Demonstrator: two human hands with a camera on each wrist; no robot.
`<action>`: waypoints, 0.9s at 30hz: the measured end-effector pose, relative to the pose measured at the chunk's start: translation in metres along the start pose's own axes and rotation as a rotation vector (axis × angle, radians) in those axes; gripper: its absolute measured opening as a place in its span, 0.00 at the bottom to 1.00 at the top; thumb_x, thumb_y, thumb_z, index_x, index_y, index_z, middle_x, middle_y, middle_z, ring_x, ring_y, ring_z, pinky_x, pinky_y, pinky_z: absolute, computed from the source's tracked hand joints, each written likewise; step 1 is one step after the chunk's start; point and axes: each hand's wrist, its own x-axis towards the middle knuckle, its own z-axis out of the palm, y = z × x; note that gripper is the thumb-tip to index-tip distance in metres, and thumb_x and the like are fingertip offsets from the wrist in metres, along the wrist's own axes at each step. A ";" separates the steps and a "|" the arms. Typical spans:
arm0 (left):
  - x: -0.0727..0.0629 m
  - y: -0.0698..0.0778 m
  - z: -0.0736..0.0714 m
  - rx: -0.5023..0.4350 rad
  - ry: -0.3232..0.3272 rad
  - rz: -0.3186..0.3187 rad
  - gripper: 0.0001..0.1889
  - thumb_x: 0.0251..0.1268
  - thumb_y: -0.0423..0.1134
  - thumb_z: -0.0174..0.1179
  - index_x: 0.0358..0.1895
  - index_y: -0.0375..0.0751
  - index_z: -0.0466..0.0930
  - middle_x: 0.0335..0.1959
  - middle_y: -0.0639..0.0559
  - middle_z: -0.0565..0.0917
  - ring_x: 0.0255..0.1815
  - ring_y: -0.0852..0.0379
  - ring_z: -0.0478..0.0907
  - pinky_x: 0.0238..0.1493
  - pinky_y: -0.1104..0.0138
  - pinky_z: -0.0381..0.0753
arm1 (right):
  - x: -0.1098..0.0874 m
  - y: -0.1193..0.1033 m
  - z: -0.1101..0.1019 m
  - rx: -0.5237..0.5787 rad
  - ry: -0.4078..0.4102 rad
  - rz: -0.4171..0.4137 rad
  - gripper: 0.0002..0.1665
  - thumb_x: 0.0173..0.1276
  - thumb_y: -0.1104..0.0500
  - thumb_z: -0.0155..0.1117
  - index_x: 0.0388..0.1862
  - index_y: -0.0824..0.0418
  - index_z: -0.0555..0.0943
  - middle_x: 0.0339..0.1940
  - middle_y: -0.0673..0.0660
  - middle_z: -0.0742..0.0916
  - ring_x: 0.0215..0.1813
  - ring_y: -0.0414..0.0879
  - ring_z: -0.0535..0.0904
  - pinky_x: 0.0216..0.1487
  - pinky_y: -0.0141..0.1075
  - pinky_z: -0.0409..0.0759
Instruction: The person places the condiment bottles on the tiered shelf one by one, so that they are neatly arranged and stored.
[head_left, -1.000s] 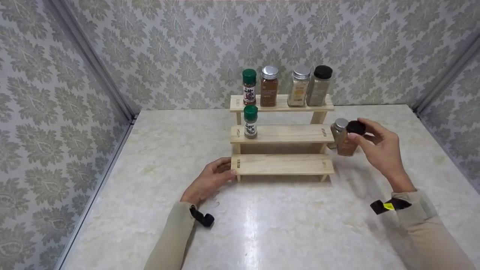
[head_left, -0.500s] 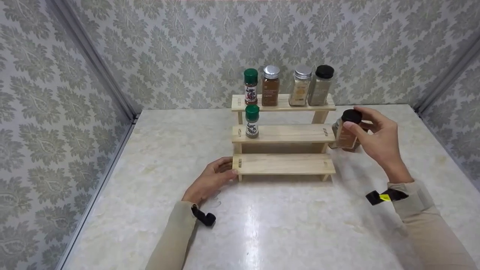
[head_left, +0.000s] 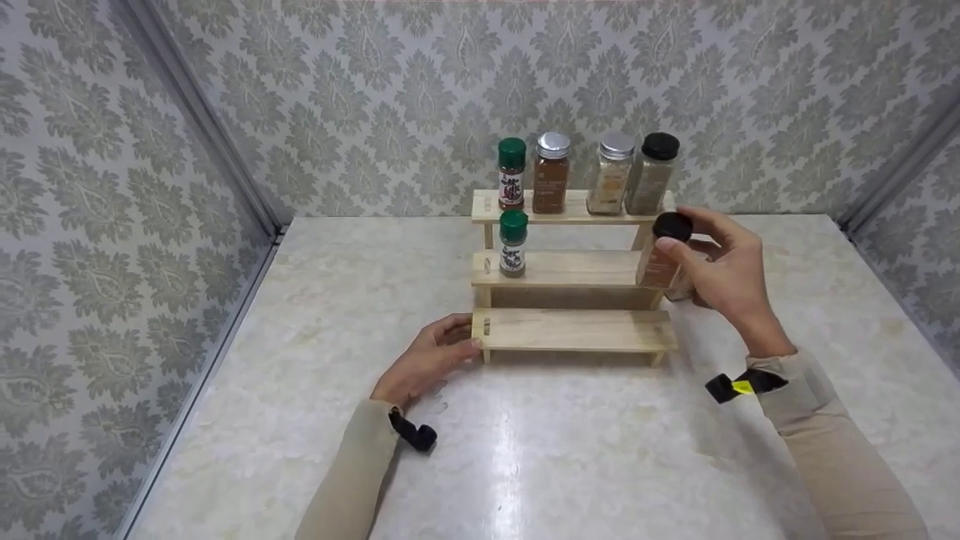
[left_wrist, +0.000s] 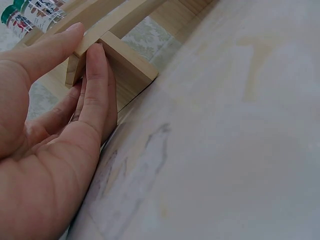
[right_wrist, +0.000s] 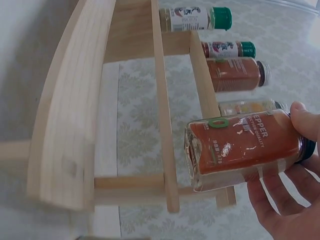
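My right hand (head_left: pixel 727 270) grips a pepper jar (head_left: pixel 658 266) by its black cap, thumb in front and fingers behind. The square glass jar holds reddish-brown powder and overlaps the right end of the middle shelf in the head view. Seen from the right wrist, it tilts on its side with its "PEPPER" label showing. A three-tier wooden spice rack (head_left: pixel 577 331) stands on the table. My left hand (head_left: pixel 427 356) pinches the left end of its lowest shelf, thumb on top, fingers against the leg. A small green-capped shaker (head_left: pixel 513 251) stands at the left of the middle shelf.
On the top shelf are a green-capped shaker (head_left: pixel 511 180), a silver-capped jar of brown powder (head_left: pixel 550 184), a silver-capped pale jar (head_left: pixel 610 184) and a black-capped jar (head_left: pixel 652 184). Another jar (head_left: pixel 679 289) is mostly hidden behind my right hand. Patterned walls (head_left: pixel 375 112) enclose the table.
My right hand has raised the pepper jar and carried it left, from beside the rack to the middle shelf's right end. My left hand keeps its place on the rack.
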 end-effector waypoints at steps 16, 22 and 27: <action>0.004 -0.001 0.003 -0.008 -0.012 0.014 0.35 0.72 0.37 0.71 0.79 0.39 0.68 0.75 0.41 0.76 0.76 0.46 0.74 0.71 0.60 0.81 | 0.012 -0.011 0.056 0.119 -0.032 -0.001 0.27 0.63 0.71 0.80 0.62 0.69 0.85 0.51 0.60 0.90 0.51 0.41 0.87 0.54 0.30 0.88; 0.003 -0.002 0.000 0.012 -0.003 0.015 0.34 0.72 0.38 0.71 0.78 0.40 0.69 0.75 0.42 0.76 0.76 0.46 0.73 0.73 0.58 0.80 | 0.016 -0.014 0.078 0.175 -0.051 -0.008 0.28 0.62 0.73 0.80 0.62 0.71 0.85 0.54 0.66 0.90 0.52 0.41 0.87 0.54 0.32 0.89; 0.001 -0.002 -0.002 0.052 0.008 0.010 0.35 0.72 0.41 0.72 0.78 0.42 0.70 0.75 0.43 0.77 0.77 0.45 0.72 0.75 0.56 0.78 | 0.018 -0.016 0.093 0.186 -0.069 -0.014 0.29 0.63 0.72 0.80 0.63 0.74 0.83 0.55 0.68 0.89 0.53 0.41 0.86 0.55 0.32 0.89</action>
